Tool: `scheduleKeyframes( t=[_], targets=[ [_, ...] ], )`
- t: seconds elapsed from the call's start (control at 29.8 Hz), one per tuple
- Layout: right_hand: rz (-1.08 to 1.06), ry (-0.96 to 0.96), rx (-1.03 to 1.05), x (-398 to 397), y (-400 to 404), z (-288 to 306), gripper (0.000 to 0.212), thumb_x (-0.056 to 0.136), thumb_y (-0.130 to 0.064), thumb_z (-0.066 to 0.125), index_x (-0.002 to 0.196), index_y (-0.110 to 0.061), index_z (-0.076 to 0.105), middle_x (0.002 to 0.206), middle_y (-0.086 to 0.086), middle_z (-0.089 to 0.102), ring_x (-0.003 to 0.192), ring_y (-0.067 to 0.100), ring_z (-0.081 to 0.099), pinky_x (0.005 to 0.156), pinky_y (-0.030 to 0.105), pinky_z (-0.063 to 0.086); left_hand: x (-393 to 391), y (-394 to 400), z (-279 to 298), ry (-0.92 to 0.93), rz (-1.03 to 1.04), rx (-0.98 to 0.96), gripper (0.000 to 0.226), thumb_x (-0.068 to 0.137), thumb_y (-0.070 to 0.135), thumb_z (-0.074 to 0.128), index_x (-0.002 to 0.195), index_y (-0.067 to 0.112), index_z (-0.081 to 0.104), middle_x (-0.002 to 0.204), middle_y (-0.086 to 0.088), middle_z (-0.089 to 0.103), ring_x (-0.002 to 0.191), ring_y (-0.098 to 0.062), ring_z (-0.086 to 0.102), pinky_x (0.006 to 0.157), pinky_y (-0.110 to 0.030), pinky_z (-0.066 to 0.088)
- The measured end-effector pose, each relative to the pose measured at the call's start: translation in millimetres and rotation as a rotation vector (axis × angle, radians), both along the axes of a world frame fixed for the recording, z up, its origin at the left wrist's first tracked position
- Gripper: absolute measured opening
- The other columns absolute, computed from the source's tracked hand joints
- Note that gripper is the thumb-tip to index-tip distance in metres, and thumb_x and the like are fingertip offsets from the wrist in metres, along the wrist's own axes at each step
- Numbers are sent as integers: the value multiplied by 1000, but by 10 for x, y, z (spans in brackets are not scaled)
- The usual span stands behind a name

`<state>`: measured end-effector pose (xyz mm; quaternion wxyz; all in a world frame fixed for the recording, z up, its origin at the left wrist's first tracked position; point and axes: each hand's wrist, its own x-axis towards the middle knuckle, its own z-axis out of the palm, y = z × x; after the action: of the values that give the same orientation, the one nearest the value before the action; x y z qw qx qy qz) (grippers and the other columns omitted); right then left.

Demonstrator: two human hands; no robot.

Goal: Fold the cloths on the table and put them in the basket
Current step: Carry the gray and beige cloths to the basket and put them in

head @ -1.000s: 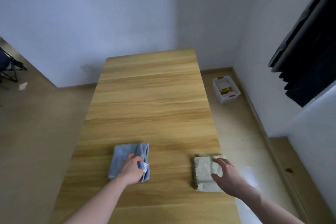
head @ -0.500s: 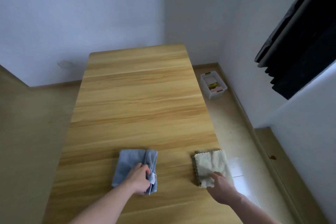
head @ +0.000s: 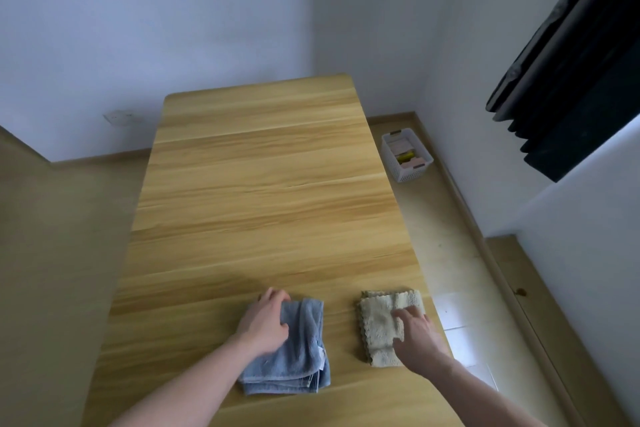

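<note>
The folding itself looks nearly finished, and the person is getting both cloths ready to lift. The left hand [head: 265, 321] is lying on the far left part of the folded blue terry cloth [head: 294, 354], fingers curled over its far edge and thumb pressing on top, so it seems to be gripping that edge; the rest of the cloth is stretching from under the palm toward the person, its layered edges showing at the near end. The right hand [head: 417, 334] is resting on the folded beige fluffy cloth with a scalloped edge [head: 375, 322], fingers loosely spread and pressing down; whether any fingers are hooking under the right edge cannot be told. Most of that cloth is lying to the left of this hand and beyond its fingertips. Both cloths are sitting flat on the long light wooden table [head: 263, 191], well apart from each other.

The white slatted plastic basket [head: 407, 158] is standing on the floor far ahead and to the right of the right hand, beyond the table's side, already holding some items. The next move probably calls for closing each hand around its whole stack so the folds hold, then carrying them round to the basket.
</note>
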<state>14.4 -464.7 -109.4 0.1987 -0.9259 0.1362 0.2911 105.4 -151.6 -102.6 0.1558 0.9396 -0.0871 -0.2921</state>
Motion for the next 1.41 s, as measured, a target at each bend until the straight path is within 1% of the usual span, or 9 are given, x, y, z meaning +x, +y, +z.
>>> scheduleKeyframes(
  t=[0.17, 0.3, 0.47, 0.64, 0.77, 0.94, 1.17, 1.27, 1.41],
  targets=[
    [142, 103, 15, 82, -35, -139, 89, 95, -28, 56, 163, -23, -2, 170, 4, -7, 156, 31, 7, 125, 40, 20, 114, 36, 5, 150, -77, 244, 86, 92, 19, 62, 162, 23, 12, 167, -5, 20, 153, -32, 19, 125, -44, 23],
    [129, 100, -16, -77, 59, -308, 89, 95, -27, 54, 162, -24, -5, 169, 2, 4, 155, 30, 9, 126, 39, 20, -20, 29, -125, 125, -106, 343, 88, 92, 29, 65, 162, 25, 12, 169, -8, 17, 154, -34, 16, 124, -50, 18],
    [85, 67, -56, -162, 114, -348, 92, 98, -31, 60, 162, -25, -6, 163, 4, 23, 147, 29, 29, 116, 41, 39, -208, 102, -244, 84, -131, 349, 58, 92, 35, 67, 145, 26, 45, 147, -2, 46, 137, -27, 40, 115, -44, 31],
    [28, 37, -124, -172, 102, -454, 75, 92, -45, 67, 153, -27, 27, 142, 4, 46, 130, 26, 43, 101, 38, 48, -383, 181, -274, 190, -5, 270, 56, 87, 39, 70, 138, 24, 52, 150, -2, 45, 139, -25, 43, 110, -37, 40],
    [96, -64, -262, -271, 167, -457, 47, 86, -25, 66, 131, -29, 53, 129, 4, 42, 114, 23, 41, 97, 35, 44, -479, 189, -237, 262, 59, 254, 59, 80, 40, 76, 131, 26, 51, 132, 0, 60, 113, -22, 62, 94, -36, 52],
    [123, -13, -142, -316, 175, -357, 37, 82, -17, 61, 118, -22, 53, 119, -1, 58, 114, 24, 53, 102, 38, 43, -476, 152, -123, 358, 21, 209, 40, 73, 31, 67, 112, 29, 63, 113, 4, 68, 101, -19, 66, 86, -32, 56],
    [-10, 75, 88, -344, 52, 53, 44, 79, -28, 70, 121, -25, 59, 101, -2, 69, 84, 17, 62, 64, 24, 51, -426, 68, 226, 217, -44, 27, 20, 78, 29, 66, 97, 26, 61, 99, 4, 69, 89, -18, 65, 72, -30, 47],
    [-4, 23, 100, -410, -46, 245, 15, 80, -31, 66, 94, -24, 65, 84, -6, 66, 74, 14, 60, 53, 18, 43, -450, 16, 410, 175, -127, 1, 24, 81, 27, 63, 103, 30, 54, 100, 5, 66, 88, -18, 63, 71, -28, 44],
    [-43, -95, 106, -492, -179, 496, 25, 81, -40, 62, 86, -16, 67, 79, 0, 68, 75, 23, 61, 58, 25, 48, -459, -145, 657, 112, -192, -43, 35, 82, 25, 60, 117, 30, 55, 100, 8, 65, 85, -15, 61, 72, -30, 44]
  ],
)
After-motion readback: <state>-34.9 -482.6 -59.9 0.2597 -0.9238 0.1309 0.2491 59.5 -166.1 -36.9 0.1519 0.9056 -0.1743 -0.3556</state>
